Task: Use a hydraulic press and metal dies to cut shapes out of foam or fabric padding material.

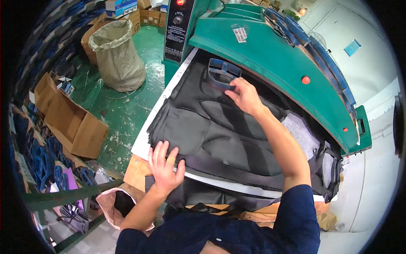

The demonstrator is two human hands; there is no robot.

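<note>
My right hand [246, 98] pinches the near right rim of a blue metal cutting die [224, 67], an open frame with a crossbar. The die sits on the far part of a stack of black leather-like sheets [186, 127], beside the green machine's front. My left hand [166, 168] lies flat on the near left edge of the sheets, fingers stretched out, with a yellowish band round one finger. Curved seams or cut lines mark the sheets' surface. A white board [228, 183] shows under the sheets along the near side.
A green press beam [270, 55] with red buttons spans the far side. Its control panel [176, 29] stands at the far left. On the left floor are a large sack [116, 59] and an open cardboard box [78, 125]. Racks of blue dies [46, 156] line the left.
</note>
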